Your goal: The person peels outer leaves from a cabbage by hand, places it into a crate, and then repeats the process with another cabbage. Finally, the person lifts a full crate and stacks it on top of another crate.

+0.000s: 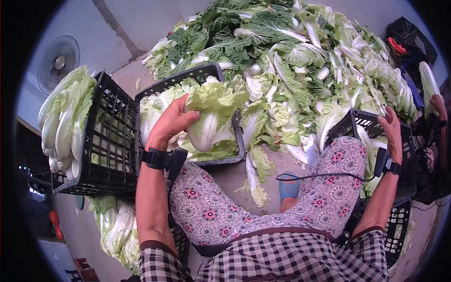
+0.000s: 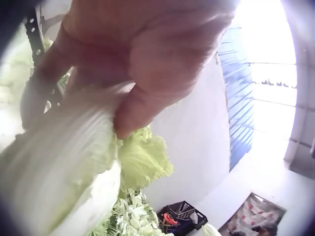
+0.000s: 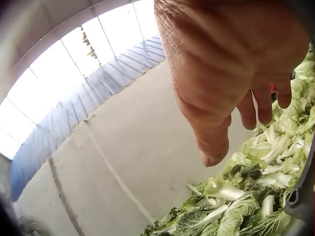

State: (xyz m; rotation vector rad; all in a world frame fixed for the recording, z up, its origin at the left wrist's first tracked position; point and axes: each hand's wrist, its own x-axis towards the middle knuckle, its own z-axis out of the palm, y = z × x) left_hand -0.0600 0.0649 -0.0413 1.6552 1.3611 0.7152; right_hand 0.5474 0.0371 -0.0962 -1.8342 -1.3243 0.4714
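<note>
The left hand (image 1: pixel 174 123) grips a pale green cabbage (image 1: pixel 206 129) above the middle black crate (image 1: pixel 241 141); its thumb lies on the cabbage's side. In the left wrist view the hand (image 2: pixel 133 64) holds the white-ribbed cabbage (image 2: pixel 64 157), its leafy end pointing away. The right hand (image 1: pixel 392 134) is raised over the right black crate (image 1: pixel 350 123), which has cabbage in it. In the right wrist view this hand (image 3: pixel 231 73) holds nothing, with its fingers loosely extended and its thumb apart.
A large heap of leaves (image 1: pixel 300 70) lies beyond the knees. At left, a tilted crate (image 1: pixel 110 136) holds cabbages, with more cabbages (image 1: pixel 120 230) below it. A fan (image 1: pixel 59 62) stands behind. Another person's hand (image 1: pixel 439 105) is beside a cabbage at far right.
</note>
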